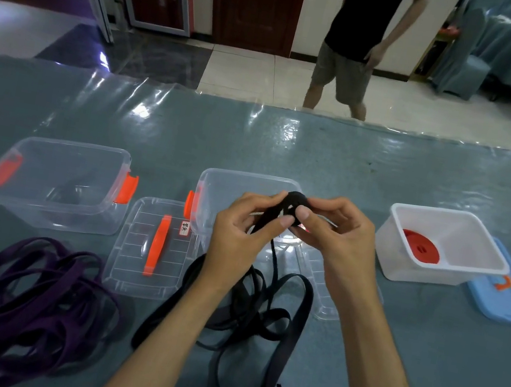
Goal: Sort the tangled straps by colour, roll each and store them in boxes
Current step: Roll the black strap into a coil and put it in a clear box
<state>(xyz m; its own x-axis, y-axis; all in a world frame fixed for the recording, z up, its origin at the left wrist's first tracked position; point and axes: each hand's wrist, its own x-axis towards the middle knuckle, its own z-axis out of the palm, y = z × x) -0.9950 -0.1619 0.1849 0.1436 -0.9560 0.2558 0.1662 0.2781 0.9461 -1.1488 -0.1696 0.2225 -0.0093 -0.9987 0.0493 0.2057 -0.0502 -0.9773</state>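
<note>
Both hands, left hand (243, 225) and right hand (333, 231), pinch a small black roll (293, 204) (fingers tight on it). Its loose black strap (260, 310) lies near the tabletop's (388, 169) front edge. The far edge has open room.

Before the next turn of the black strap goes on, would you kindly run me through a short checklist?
1. Black roll pinched by both the left hand and right hand: ok.
2. Loose black strap free of the purple straps: ok, the piles lie apart.
3. Loose black strap untangled: not ok, loops cross.
4. Middle clear box open behind the hands: ok; its contents: cannot tell.
5. Red roll stored in the white box: ok.
</note>
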